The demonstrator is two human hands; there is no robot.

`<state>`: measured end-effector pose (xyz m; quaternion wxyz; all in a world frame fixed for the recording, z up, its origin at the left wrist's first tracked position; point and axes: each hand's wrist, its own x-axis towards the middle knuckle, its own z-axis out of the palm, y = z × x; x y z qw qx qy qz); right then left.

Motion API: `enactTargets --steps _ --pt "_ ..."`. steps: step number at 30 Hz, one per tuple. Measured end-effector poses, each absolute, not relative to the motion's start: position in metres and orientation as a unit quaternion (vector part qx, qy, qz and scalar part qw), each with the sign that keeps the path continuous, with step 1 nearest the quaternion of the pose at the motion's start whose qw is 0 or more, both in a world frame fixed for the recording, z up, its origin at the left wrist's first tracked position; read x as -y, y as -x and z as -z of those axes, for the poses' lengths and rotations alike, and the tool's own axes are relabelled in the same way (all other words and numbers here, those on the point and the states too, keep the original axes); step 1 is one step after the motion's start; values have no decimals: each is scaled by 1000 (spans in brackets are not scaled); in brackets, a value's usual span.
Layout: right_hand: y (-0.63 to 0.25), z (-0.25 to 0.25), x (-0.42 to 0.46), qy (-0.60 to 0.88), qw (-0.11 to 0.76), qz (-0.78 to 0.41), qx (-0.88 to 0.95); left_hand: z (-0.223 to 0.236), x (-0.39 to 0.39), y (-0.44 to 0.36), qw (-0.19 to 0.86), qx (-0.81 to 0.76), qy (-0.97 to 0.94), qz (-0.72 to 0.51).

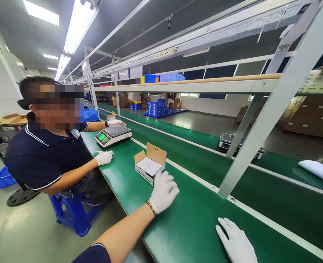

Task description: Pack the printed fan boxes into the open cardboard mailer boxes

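My left hand (163, 193), in a white glove, is at the near right corner of a small open carton (144, 174). Its fingers are apart and slightly bent; whether they touch the carton I cannot tell. The carton's brown flaps stand up, and a white printed sheet or inner box (150, 166) lies inside. Farther right, my right hand (236, 241), also gloved in white, rests over the green bench top (189, 226) with its fingers stretched out and nothing in them.
A co-worker (49, 146) sits at the left, one gloved hand (103, 157) holding a thin white stick-like item, the other beyond a digital scale (113, 137). A slanted metal post (271, 98) rises from the bench. Another scale (240, 144) stands across the conveyor belt (205, 157).
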<state>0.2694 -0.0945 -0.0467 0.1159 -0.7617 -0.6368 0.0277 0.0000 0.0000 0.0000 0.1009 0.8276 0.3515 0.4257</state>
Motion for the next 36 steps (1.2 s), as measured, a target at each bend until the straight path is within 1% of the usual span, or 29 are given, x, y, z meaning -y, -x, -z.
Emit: enactTargets --steps 1,3,4,5,7,10,13,15,19,21,25,26,28,32,34,36 --pt "-268 46 95 762 115 -28 637 -4 -11 18 80 -409 -783 -461" --pt "-265 44 96 762 119 -28 635 -12 -36 49 54 -493 -725 -478" --pt "-264 44 97 763 120 -30 634 -15 -48 61 35 -556 -703 -442" --pt "-263 44 97 765 120 -33 632 -18 -59 69 29 -583 -704 -405" --pt "-262 45 97 765 126 -39 630 -21 -73 74 26 -594 -724 -348" --pt "-261 49 97 762 161 -37 626 -20 -72 53 32 -553 -771 -313" --pt "-259 54 96 757 225 -54 611 -17 -45 10 45 -506 -814 -280" --pt "-259 56 95 753 305 -89 576 -19 -23 -20 64 -429 -868 -243" --pt "-268 56 97 698 526 -145 464 -31 5 -71 113 -207 -970 -63" --pt "-273 55 99 677 587 -149 418 -35 8 -93 131 -151 -980 -4" --pt "-272 48 100 659 648 -164 344 -33 3 -126 150 -93 -984 10" --pt "-270 45 98 651 655 -162 349 -31 1 -131 155 -82 -985 3" --pt "-266 41 94 643 638 -140 400 -27 -4 -138 166 -72 -983 -17" --pt "-265 43 88 661 562 -108 485 -19 -14 -143 191 -69 -978 -47" --pt "-267 48 88 685 537 -106 481 -16 -17 -143 163 -113 -978 -69" --pt "-268 52 88 712 511 -98 472 -14 -16 -143 111 -176 -974 -85"
